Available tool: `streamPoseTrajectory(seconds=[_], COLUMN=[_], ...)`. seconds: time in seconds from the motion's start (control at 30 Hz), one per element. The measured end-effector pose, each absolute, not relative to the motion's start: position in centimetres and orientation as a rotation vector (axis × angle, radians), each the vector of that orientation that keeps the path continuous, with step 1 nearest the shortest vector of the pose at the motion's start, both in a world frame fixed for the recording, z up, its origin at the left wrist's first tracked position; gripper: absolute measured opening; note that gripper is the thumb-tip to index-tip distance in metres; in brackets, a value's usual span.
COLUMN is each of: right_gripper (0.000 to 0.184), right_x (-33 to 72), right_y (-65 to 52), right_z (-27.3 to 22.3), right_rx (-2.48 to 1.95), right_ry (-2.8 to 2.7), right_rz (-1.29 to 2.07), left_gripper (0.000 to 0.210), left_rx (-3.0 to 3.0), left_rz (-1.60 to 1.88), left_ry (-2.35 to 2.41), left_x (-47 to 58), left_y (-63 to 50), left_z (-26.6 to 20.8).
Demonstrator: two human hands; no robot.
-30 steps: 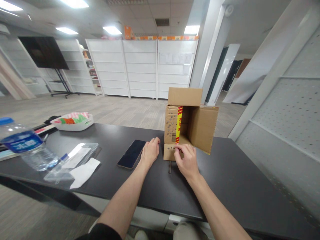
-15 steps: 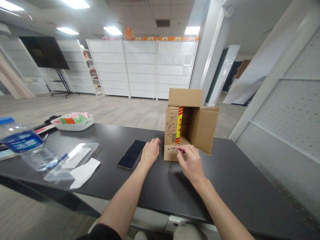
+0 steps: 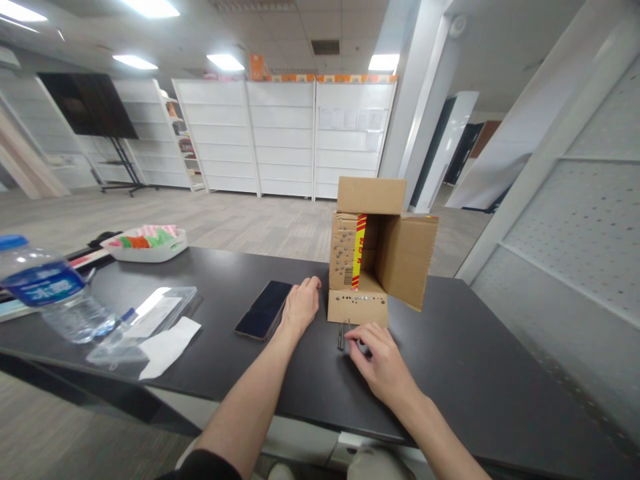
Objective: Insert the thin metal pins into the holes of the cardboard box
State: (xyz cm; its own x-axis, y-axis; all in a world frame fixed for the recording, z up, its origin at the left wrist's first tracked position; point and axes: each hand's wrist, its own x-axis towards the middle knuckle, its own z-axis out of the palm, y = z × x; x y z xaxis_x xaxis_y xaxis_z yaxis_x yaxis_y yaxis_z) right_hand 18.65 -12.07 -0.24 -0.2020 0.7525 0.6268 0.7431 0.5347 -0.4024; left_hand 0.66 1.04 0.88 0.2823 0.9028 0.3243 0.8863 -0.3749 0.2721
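In the head view, my right hand [image 3: 377, 360] is low over the table just in front of the cardboard box [image 3: 357, 310]. Its thumb and forefinger are pinched on a thin metal nail [image 3: 349, 326], which points up toward the box. Beside those fingertips lie a few more nails [image 3: 341, 337]. The box's lower front flap carries a row of small dark holes and shiny heads; more round heads dot the left front panel. My left hand [image 3: 301, 303] rests on the table between the phone [image 3: 264, 309] and the box, fingers loosely bent, holding nothing visible.
A water bottle [image 3: 50, 290], a clear plastic case [image 3: 160, 313] and a white paper scrap [image 3: 170, 347] lie on the left. Behind them is a white tray [image 3: 150, 252] with colourful items. The box's right flap [image 3: 407, 260] stands out sideways.
My right hand has moved down and toward me, from the box's lower flap to the nails on the table. The row of heads on the flap is now uncovered. My left hand stays put.
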Motion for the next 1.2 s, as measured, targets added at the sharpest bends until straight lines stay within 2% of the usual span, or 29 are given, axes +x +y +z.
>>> streamPoseTrajectory(seconds=[1.2], right_gripper=[0.018], right_x=[18.11], right_y=[-12.58], right_z=[-0.11], right_rx=[-1.355], right_ry=[-2.152], right_rz=[0.306], left_gripper=[0.026], left_rx=[2.48], left_rz=[0.658], left_ry=[1.726], left_x=[0.7], left_y=[0.85], left_z=[1.26])
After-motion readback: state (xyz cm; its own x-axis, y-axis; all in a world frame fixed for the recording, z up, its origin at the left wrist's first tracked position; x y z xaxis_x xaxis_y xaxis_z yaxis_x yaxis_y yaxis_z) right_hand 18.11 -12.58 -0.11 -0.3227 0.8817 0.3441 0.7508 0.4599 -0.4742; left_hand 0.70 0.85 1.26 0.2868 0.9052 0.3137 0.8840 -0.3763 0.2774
